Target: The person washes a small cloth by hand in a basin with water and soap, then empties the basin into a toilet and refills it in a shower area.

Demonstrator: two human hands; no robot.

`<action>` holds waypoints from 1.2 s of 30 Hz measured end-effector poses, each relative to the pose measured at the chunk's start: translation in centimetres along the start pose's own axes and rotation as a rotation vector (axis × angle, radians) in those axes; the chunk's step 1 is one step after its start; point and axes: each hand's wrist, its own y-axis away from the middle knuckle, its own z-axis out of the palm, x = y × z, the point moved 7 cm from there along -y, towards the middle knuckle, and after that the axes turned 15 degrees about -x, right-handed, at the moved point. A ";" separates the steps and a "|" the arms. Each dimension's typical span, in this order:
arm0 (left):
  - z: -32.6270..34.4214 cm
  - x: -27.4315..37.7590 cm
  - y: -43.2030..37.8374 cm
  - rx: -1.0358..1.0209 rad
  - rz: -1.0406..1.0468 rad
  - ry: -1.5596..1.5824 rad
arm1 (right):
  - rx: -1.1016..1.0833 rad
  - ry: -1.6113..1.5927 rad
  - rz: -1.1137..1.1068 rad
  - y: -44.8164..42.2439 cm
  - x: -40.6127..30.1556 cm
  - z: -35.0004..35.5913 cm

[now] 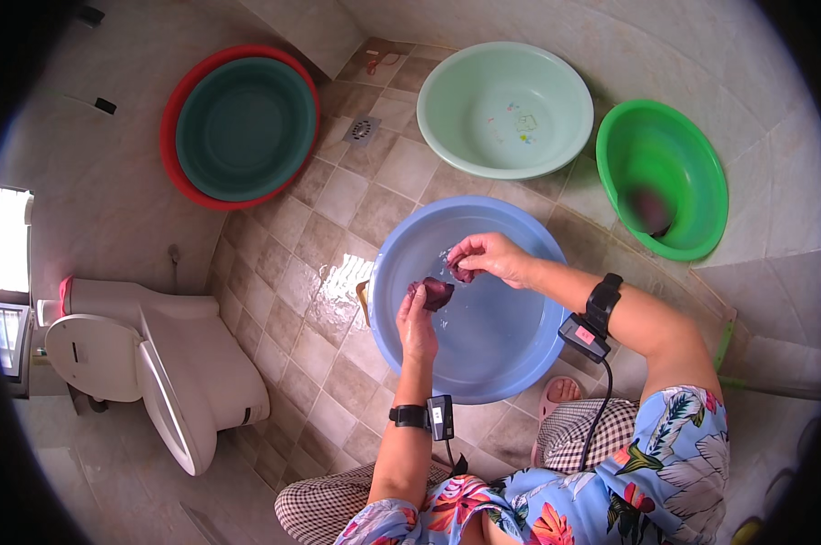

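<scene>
A blue plastic basin (485, 354) holding water stands on the floor before me. Over its left part, my left hand (417, 323) pinches a small dark purple cloth (434, 294) between thumb and fingers. Just up and to the right, my right hand (488, 259) grips another piece of purple cloth (462, 268); whether the two pieces are joined cannot be told. A black strap with a small box sits on each forearm.
A pale green basin (468, 122) stands beyond the blue one. At right, a bright green basin (696, 170) holds a blurred dark item. A dark green basin (247, 129) rests inside a red basin (172, 163). Scissors (381, 63), a floor drain (362, 130) and a toilet (199, 361) are also in view.
</scene>
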 end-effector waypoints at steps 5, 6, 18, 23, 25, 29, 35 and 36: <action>2.1 1.3 0.0 -0.183 0.050 0.128 | 0.083 -0.013 0.040 0.4 -0.6 -1.2; 2.1 1.4 0.1 -0.184 0.030 0.111 | 0.076 -0.017 0.032 0.3 -0.7 -1.1; 3.2 1.9 -0.2 -0.221 0.033 0.022 | -0.038 0.132 0.068 -0.1 -1.7 -0.6; 2.5 1.9 -0.5 -0.273 0.073 -0.059 | -0.017 0.185 0.108 -0.1 -2.8 0.5; 3.2 2.3 -0.7 -0.280 0.111 -0.159 | -0.042 0.230 0.090 0.1 -3.1 0.5; 5.1 2.7 -0.3 -0.336 0.099 -0.224 | -0.175 0.531 0.149 0.2 -4.4 1.6; 3.7 2.1 -0.8 -0.284 0.028 -0.121 | -0.089 0.815 -0.020 -0.1 -6.4 2.1; 3.5 2.2 -0.8 -0.256 0.047 -0.112 | -0.059 0.819 0.014 0.2 -6.9 1.9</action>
